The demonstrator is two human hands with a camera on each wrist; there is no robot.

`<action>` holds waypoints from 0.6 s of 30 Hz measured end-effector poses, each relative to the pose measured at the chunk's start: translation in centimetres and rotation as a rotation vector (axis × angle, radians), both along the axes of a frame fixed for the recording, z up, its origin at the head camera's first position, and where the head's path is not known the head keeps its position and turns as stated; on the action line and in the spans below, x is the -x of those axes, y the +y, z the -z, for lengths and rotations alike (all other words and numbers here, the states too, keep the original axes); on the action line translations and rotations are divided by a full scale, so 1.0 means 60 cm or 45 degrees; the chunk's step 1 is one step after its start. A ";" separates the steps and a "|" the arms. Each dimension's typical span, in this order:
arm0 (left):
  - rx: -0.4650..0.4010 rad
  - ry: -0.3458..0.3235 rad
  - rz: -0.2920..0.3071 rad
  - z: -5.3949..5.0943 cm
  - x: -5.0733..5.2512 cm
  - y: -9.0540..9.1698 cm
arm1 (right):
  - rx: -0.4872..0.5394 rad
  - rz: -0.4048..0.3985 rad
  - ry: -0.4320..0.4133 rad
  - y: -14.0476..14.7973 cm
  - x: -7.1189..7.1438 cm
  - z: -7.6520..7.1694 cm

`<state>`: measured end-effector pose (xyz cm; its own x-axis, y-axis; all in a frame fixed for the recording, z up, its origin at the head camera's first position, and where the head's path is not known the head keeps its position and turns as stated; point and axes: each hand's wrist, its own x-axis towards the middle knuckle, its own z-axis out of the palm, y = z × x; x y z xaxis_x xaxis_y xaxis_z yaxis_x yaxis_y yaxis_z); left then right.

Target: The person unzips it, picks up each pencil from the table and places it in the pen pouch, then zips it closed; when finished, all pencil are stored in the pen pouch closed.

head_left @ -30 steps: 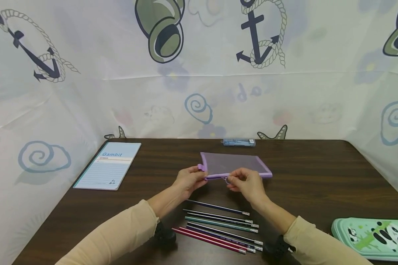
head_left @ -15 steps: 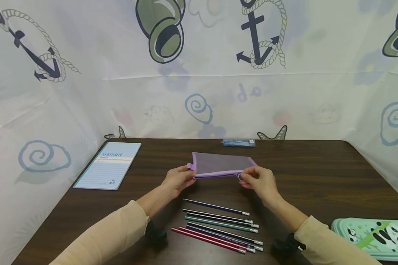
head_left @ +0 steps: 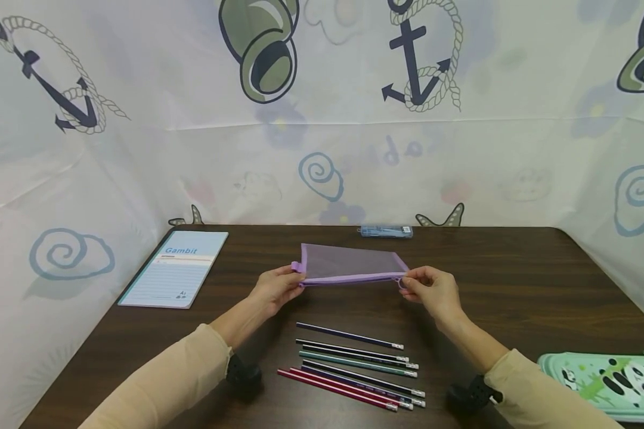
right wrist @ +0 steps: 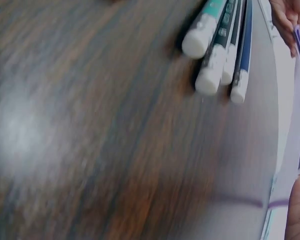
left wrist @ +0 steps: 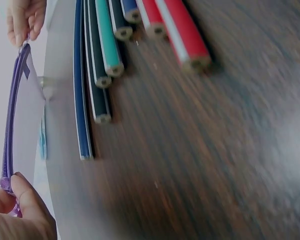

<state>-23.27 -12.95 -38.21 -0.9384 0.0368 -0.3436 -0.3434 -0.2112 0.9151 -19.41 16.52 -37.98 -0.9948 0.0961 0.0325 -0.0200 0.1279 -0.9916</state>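
A purple zip pouch (head_left: pixel 351 262) with a see-through panel is held above the table between my two hands. My left hand (head_left: pixel 271 292) pinches its near left corner beside a small purple tab. At the near right corner, my right hand (head_left: pixel 434 295) grips the ring of the zip pull between thumb and fingers. The zipped edge (left wrist: pixel 11 115) runs taut from hand to hand in the left wrist view. Whether the mouth gapes is hard to tell. Several pencils (head_left: pixel 359 354) in dark, green and red colours lie side by side nearer me, eraser ends to the right.
A Gambit notebook (head_left: pixel 174 268) lies at the left of the dark wooden table (head_left: pixel 515 286). At the back edge sits a blue translucent pack (head_left: pixel 386 231). A green panda pencil case (head_left: pixel 606 384) occupies the near right. Patterned cloth (head_left: pixel 322 143) encloses the back and sides.
My right hand has drawn the zip pull rightward along the pouch's near edge to its right end. My left hand and the pouch have shifted left. The pencils stay put.
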 end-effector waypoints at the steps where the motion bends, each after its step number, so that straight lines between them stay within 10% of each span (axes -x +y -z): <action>1: 0.002 0.001 0.000 0.000 0.000 -0.002 | 0.000 0.005 0.001 0.002 0.000 0.000; 18: 0.017 -0.025 0.016 -0.003 0.007 -0.033 | 0.090 -0.001 -0.066 0.024 0.004 0.001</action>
